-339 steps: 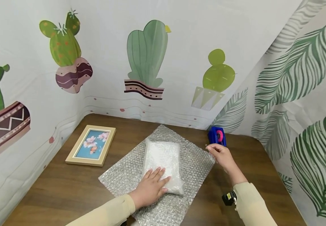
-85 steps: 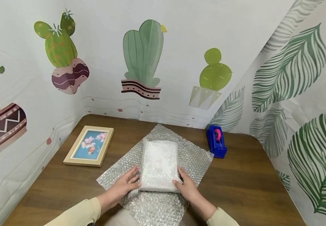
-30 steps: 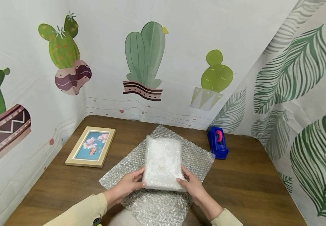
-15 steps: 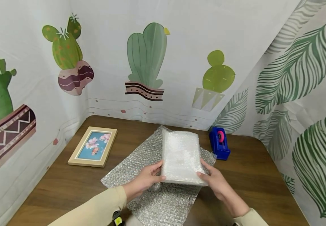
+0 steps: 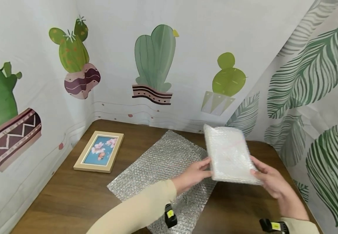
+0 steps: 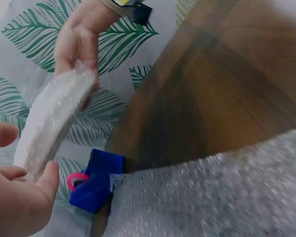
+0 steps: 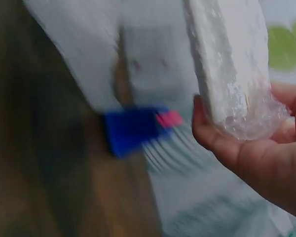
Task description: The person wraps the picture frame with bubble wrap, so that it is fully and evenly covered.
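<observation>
A flat rectangular package wrapped in bubble wrap (image 5: 228, 152) is held up over the right part of the table, tilted. My left hand (image 5: 193, 175) pinches its lower left edge between thumb and fingers. At the lower right corner, my right hand (image 5: 272, 180) grips it with the thumb on top. The right wrist view shows loose clear wrap bunched at the package end (image 7: 259, 116) in my palm. Beneath and to the left, a bubble wrap sheet (image 5: 154, 169) lies flat on the wooden table (image 5: 69, 198).
A blue tape dispenser (image 6: 96, 182) with a pink core stands beside the sheet's corner; the package hides it in the head view. At the back left lies a picture frame (image 5: 102, 151) with a flower picture. Printed fabric walls (image 5: 192, 74) border the table.
Both hands have lifted the package off the bubble wrap sheet and carried it to the right. Earlier, one hand was at the tape dispenser; the sheet and picture frame stayed put.
</observation>
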`<act>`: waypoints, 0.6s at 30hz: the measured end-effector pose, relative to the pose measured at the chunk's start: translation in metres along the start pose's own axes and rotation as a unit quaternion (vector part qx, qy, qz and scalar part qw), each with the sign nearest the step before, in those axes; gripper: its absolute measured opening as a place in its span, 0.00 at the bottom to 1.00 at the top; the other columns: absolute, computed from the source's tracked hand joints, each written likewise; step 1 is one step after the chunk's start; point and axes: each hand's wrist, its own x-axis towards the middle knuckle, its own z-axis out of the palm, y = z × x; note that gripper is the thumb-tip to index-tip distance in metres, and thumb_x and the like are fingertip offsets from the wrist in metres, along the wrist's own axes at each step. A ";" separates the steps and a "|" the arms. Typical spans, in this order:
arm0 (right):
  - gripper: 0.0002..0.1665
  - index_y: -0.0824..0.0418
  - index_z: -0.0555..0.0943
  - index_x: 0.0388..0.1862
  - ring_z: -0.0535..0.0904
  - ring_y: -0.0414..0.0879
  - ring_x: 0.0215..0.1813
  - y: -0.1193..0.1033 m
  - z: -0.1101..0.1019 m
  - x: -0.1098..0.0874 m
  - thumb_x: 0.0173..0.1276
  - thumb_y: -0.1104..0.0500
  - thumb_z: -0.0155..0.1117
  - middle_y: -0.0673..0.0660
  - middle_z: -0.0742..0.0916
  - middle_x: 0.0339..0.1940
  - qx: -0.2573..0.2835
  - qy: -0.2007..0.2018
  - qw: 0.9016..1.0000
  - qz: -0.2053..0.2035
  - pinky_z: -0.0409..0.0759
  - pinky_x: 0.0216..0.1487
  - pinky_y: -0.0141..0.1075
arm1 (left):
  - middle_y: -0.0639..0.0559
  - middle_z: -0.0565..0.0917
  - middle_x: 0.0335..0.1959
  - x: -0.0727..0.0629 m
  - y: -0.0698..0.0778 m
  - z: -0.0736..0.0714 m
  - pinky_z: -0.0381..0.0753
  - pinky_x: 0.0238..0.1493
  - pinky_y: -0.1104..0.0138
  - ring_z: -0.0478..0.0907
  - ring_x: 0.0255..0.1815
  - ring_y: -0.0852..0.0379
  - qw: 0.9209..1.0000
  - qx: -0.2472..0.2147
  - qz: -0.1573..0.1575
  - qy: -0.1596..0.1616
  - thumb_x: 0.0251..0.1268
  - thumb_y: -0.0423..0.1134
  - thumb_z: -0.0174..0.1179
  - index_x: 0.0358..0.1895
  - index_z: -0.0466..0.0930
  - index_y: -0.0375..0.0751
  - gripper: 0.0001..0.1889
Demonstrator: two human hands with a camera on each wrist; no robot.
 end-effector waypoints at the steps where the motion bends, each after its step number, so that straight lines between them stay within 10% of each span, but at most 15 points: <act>1: 0.35 0.27 0.75 0.63 0.85 0.33 0.45 -0.002 -0.010 -0.005 0.81 0.70 0.47 0.31 0.85 0.54 0.003 -0.002 1.000 -0.005 0.85 0.43 0.26 | 0.53 0.61 0.83 0.005 0.002 0.007 0.73 0.75 0.51 0.71 0.77 0.46 1.000 -0.004 -0.002 -0.009 0.71 0.35 0.62 0.79 0.63 0.47 0.34; 7: 0.36 0.29 0.76 0.66 0.84 0.31 0.50 -0.004 -0.060 -0.030 0.83 0.70 0.41 0.26 0.82 0.59 0.022 -0.013 1.000 -0.007 0.84 0.41 0.24 | 0.58 0.63 0.82 0.031 0.015 0.044 0.81 0.64 0.59 0.82 0.61 0.50 0.998 -0.025 -0.028 -0.044 0.76 0.36 0.56 0.78 0.65 0.55 0.30; 12: 0.36 0.31 0.75 0.67 0.84 0.31 0.55 0.006 -0.084 -0.040 0.83 0.71 0.37 0.26 0.81 0.61 0.057 -0.033 0.998 -0.023 0.84 0.40 0.25 | 0.41 0.76 0.70 0.048 0.014 0.074 0.78 0.71 0.54 0.82 0.62 0.45 0.994 -0.110 -0.021 -0.011 0.70 0.30 0.57 0.74 0.71 0.40 0.28; 18: 0.35 0.26 0.76 0.64 0.66 0.37 0.16 0.014 -0.099 -0.052 0.84 0.68 0.42 0.23 0.82 0.56 0.025 0.017 1.000 0.002 0.61 0.11 0.33 | 0.43 0.82 0.64 0.056 0.000 0.101 0.77 0.70 0.51 0.78 0.66 0.49 0.990 -0.133 -0.033 -0.019 0.66 0.28 0.56 0.70 0.75 0.38 0.27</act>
